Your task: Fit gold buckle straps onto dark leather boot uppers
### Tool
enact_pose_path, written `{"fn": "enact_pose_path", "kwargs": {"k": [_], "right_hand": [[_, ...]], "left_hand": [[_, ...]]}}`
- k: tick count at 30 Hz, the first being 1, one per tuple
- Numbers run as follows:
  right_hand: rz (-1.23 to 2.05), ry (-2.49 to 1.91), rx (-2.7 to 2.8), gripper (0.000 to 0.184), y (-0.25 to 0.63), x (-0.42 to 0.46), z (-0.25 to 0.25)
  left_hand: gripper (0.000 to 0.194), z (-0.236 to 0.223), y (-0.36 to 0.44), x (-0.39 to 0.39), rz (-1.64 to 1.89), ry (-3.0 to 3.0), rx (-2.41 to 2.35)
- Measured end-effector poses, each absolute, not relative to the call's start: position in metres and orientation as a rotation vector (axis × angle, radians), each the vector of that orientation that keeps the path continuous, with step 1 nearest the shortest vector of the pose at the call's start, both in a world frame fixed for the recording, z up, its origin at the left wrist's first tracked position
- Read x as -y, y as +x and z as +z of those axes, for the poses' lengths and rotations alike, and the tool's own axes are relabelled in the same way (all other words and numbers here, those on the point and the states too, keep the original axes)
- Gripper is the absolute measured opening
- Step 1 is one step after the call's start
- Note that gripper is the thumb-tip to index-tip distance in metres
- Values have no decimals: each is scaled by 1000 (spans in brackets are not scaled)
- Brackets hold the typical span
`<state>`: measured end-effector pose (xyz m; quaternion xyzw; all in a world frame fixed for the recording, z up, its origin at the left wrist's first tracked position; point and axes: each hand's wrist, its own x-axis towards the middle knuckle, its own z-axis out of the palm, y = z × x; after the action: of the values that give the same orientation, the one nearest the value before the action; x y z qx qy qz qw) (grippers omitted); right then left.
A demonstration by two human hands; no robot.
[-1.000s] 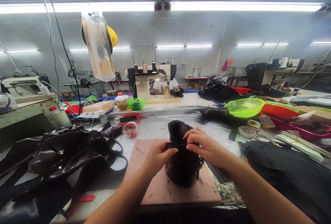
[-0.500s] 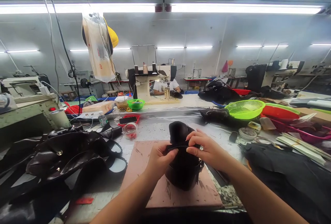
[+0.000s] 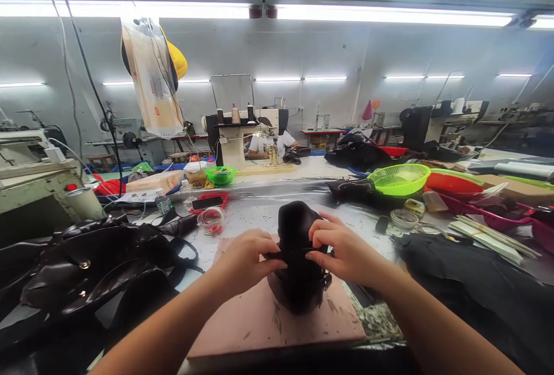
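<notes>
In the middle of the head view a black leather piece (image 3: 298, 285) stands on a pinkish board (image 3: 242, 329). Its rounded upper part rises behind my hands, and a small buckle (image 3: 326, 281) shows on its right side. Whether it is a boot upper or a small bag I cannot tell. My left hand (image 3: 255, 257) pinches its dark edge between thumb and fingers. On the opposite side, the thumb and fingers of my right hand (image 3: 331, 248) grip the same edge. The inside of the piece is too dark to make out.
Dark leather pieces (image 3: 95, 265) are heaped at left; black material (image 3: 476, 282) lies at right. Beyond are a clear tub (image 3: 211, 222), a red tray with a phone (image 3: 208, 202), a green basket (image 3: 400, 180), and a person (image 3: 272, 143) behind a sewing machine (image 3: 231, 144).
My left hand has shifted left, so the hands are farther apart along the edge. The upper part of the leather piece now looks taller. The whole view has swung slightly right.
</notes>
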<state>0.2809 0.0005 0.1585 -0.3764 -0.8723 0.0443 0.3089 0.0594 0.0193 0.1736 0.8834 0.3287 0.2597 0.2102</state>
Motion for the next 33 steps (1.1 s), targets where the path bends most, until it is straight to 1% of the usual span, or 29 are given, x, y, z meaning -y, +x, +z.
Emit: {"fn": "enact_pose_path", "kwargs": {"k": [3, 6, 11, 14, 16, 18, 20, 23, 26, 31, 32, 33], "right_hand": [[210, -908, 2398, 22, 282, 1, 165], [258, -875, 2437, 22, 283, 1, 169], [63, -865, 2371, 26, 274, -1, 165], [-12, -846, 2336, 26, 269, 4, 167], [51, -852, 2404, 23, 270, 8, 173], [192, -888, 2531, 22, 275, 11, 182], [332, -935, 2630, 23, 282, 11, 189], [392, -945, 2646, 27, 289, 8, 195], [322, -909, 2624, 26, 289, 6, 194], [130, -949, 2563, 25, 275, 11, 186], [86, -966, 2536, 24, 272, 13, 184], [46, -983, 2510, 23, 269, 16, 182]], "left_hand": [[8, 183, 57, -20, 563, 2458, -716], [9, 189, 52, -24, 412, 2415, -624], [15, 206, 58, -25, 31, 2678, -638], [4, 215, 69, -21, 52, 2827, -768], [10, 216, 73, -19, 92, 2804, -781], [11, 214, 72, -20, 85, 2684, -731], [8, 211, 68, -21, 63, 2556, -676], [12, 212, 63, -23, 34, 2452, -588], [19, 219, 63, -25, -60, 2438, -544], [33, 232, 74, -27, -369, 2529, -623], [33, 233, 76, -27, -400, 2574, -639], [28, 233, 79, -26, -398, 2634, -655]]}}
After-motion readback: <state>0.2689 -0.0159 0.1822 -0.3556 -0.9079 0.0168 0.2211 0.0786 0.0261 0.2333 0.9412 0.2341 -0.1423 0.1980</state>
